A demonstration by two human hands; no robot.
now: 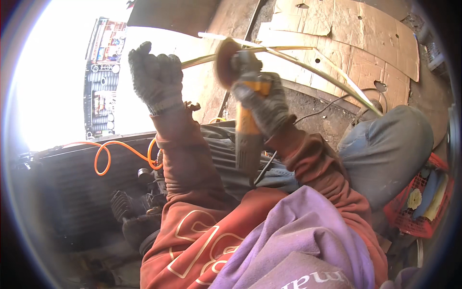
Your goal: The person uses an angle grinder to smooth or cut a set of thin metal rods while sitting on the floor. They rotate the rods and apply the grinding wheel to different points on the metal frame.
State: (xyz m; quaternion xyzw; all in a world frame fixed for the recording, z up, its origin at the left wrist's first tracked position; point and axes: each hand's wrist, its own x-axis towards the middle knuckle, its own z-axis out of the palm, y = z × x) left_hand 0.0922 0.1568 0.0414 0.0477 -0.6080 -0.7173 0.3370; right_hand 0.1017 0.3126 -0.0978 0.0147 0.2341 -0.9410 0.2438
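Far left: past a glare of daylight, a tall array of stacked goods (102, 77) stands in the distance, too small to make out in detail.
Lower left: an orange hose (109, 158) loops over a dark, ridged surface, with a finned machine part (126, 207) nearby.
Left hand: the person's left hand (156, 79), in a grey knit glove, is raised and closed around a thin, pale-gold metal strip (199, 60).
Metal strip: it emerges from the right side of the left glove, runs behind the grinder's disc and continues to the right.
Disc: the reddish-brown disc (225, 63) is blurred and stands upright, just right of the left hand and in front of the strip; whether the two touch cannot be told.
Angle grinder: the yellow and grey angle grinder (246, 123) is held roughly upright, disc end at the top, its body hanging below the glove.
Right hand: the right hand (265, 103), gloved alike, wraps around the grinder near its head, below the strip.
Upper right: a second, paler strip (332, 82) slants down across flattened cardboard (351, 62) toward a bent, denim-clad knee (399, 137).
Far right: beside the leg sits a red plastic crate (392, 212) with blue and pale-yellow items inside.
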